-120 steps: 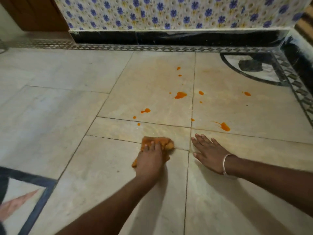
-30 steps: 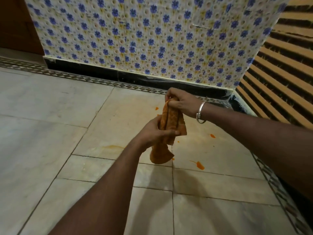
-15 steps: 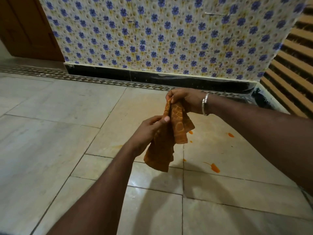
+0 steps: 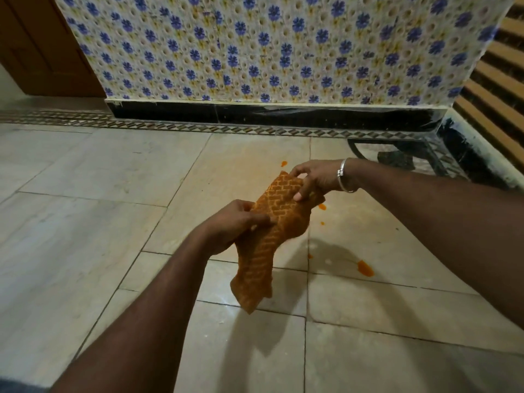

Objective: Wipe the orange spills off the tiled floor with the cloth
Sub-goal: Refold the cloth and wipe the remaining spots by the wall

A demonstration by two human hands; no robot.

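Hands meet in mid-air over a tiled floor (image 4: 85, 222): the left hand (image 4: 235, 225) pinches the middle of an orange patterned cloth (image 4: 272, 231) between thumb and fingers, while the right hand (image 4: 314, 178), a silver bangle (image 4: 341, 177) on its wrist, grips the upper end with its fingertips. Cloth stretches between the two grasps, held clear of the floor, and its loose lower end hangs down below the left hand. Orange spills remain on the pale tiles beneath: a larger blot (image 4: 365, 268) to the right of the hanging end, a small spot (image 4: 283, 163) just beyond the right hand's fingers, and small drops (image 4: 322, 206) close under the right wrist. Farther back, a patterned border strip (image 4: 198, 127) runs along a black skirting (image 4: 255, 114) under a wall of blue-flowered tiles (image 4: 255, 46). Wooden door (image 4: 37, 52) stands at far left, slatted wood (image 4: 493, 80) at far right.
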